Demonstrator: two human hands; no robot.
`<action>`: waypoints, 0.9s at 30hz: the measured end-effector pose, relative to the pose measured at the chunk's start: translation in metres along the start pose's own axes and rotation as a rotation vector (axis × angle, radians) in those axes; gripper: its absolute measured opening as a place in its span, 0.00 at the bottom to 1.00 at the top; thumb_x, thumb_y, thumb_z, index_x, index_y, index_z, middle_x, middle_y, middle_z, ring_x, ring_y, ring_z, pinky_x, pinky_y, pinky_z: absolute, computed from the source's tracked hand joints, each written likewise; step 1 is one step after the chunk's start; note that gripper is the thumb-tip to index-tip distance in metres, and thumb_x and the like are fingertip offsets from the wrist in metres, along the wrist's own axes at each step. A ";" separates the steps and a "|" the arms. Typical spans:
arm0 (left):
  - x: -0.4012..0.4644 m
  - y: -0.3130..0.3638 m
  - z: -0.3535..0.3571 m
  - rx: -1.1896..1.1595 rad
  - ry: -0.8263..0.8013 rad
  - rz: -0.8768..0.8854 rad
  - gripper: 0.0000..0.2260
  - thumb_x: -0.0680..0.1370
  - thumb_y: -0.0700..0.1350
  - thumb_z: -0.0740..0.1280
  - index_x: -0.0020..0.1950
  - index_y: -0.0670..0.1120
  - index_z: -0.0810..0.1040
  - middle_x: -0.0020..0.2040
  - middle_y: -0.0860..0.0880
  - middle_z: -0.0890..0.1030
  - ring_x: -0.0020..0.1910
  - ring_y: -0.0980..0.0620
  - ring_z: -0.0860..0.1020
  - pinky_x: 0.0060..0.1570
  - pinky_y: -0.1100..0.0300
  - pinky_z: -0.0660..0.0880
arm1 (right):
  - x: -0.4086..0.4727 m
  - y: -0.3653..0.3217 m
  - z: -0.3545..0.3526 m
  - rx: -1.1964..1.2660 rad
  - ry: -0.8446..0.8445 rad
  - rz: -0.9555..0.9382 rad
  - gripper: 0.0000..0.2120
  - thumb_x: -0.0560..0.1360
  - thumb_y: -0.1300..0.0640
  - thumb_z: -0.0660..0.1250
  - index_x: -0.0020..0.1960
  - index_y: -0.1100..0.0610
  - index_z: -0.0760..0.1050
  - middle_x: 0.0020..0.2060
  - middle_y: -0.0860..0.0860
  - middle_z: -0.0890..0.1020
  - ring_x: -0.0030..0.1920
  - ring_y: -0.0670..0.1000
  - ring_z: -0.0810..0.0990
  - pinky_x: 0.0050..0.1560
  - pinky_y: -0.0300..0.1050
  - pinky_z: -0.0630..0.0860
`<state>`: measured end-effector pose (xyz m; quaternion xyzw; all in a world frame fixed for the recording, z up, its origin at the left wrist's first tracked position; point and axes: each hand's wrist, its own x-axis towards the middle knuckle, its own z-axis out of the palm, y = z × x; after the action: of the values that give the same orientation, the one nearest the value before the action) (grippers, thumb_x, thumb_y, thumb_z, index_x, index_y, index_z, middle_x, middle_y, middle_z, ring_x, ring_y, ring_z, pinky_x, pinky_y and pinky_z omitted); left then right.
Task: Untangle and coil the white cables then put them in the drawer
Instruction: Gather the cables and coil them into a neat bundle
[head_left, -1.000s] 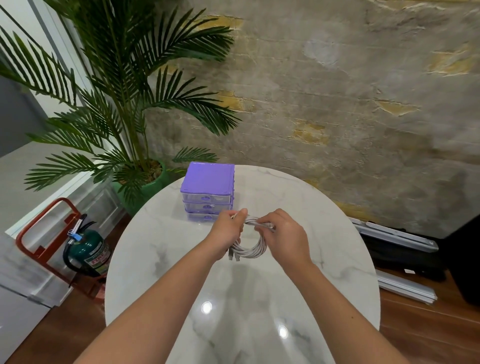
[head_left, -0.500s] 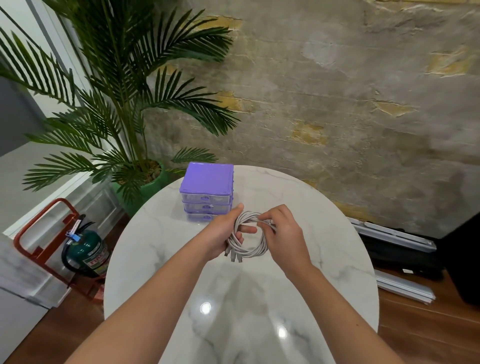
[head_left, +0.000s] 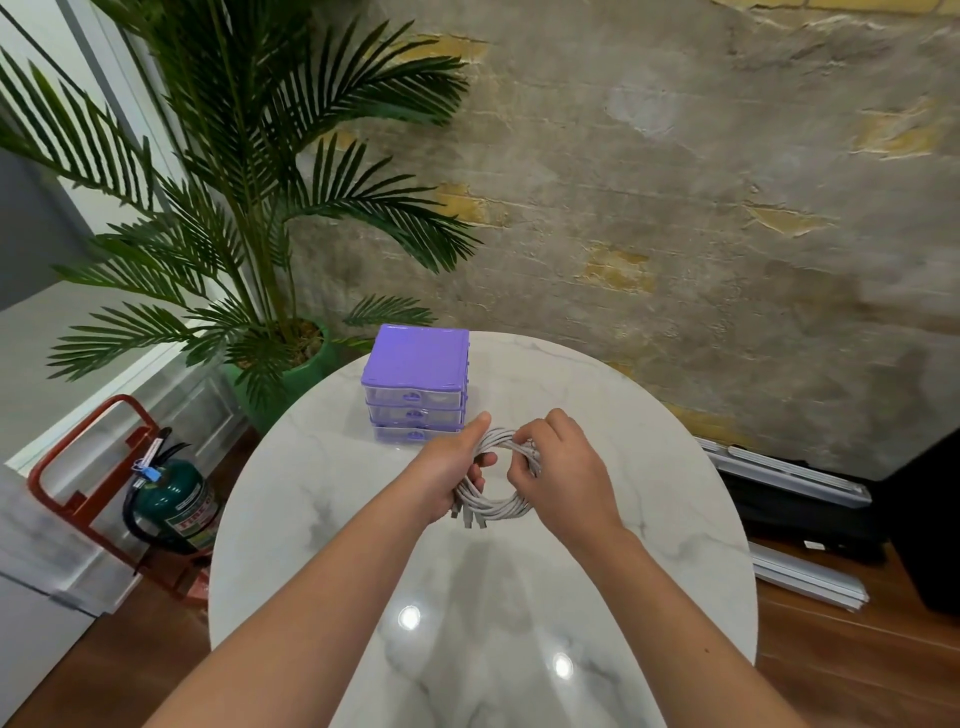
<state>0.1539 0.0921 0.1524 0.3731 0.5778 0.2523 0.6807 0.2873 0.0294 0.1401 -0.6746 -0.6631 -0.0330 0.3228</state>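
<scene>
Cables (head_left: 493, 506), white and wound into one ring, hang between my hands above the table (head_left: 649, 499). My left hand (head_left: 451, 470) grips the ring's left side; my right hand (head_left: 563, 475) pinches its right. Purple drawer unit (head_left: 415, 384) sits shut near the table's far edge.

Table (head_left: 649, 519) top: polished marble look, glossy, light spots reflected. Drawer unit (head_left: 415, 364): smooth purple plastic, translucent fronts. Cables (head_left: 493, 512): white, smooth, matt sheathing. Wall (head_left: 675, 208): rough, patchy plaster. Floor (head_left: 831, 665): wood noted
</scene>
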 end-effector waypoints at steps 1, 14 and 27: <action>-0.001 0.001 0.000 0.070 0.005 0.028 0.20 0.77 0.63 0.64 0.44 0.45 0.79 0.38 0.49 0.81 0.26 0.52 0.69 0.29 0.62 0.66 | 0.001 0.000 -0.001 -0.026 0.000 -0.025 0.07 0.67 0.61 0.70 0.45 0.57 0.77 0.39 0.51 0.75 0.40 0.54 0.77 0.30 0.46 0.73; -0.002 0.004 -0.009 0.117 0.045 0.310 0.12 0.79 0.57 0.64 0.54 0.50 0.77 0.43 0.54 0.85 0.28 0.54 0.68 0.27 0.63 0.68 | -0.002 -0.002 -0.015 0.697 -0.181 0.524 0.08 0.73 0.50 0.72 0.47 0.52 0.77 0.35 0.50 0.77 0.27 0.41 0.72 0.29 0.31 0.69; -0.005 0.001 -0.007 -0.128 -0.033 0.129 0.12 0.80 0.52 0.64 0.51 0.44 0.80 0.44 0.49 0.84 0.35 0.52 0.76 0.39 0.57 0.77 | 0.000 -0.005 -0.004 0.567 -0.163 0.427 0.09 0.72 0.58 0.71 0.48 0.50 0.74 0.42 0.47 0.76 0.35 0.44 0.74 0.36 0.34 0.70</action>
<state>0.1463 0.0902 0.1561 0.3693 0.5238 0.3259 0.6950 0.2843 0.0271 0.1458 -0.6820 -0.5136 0.2740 0.4427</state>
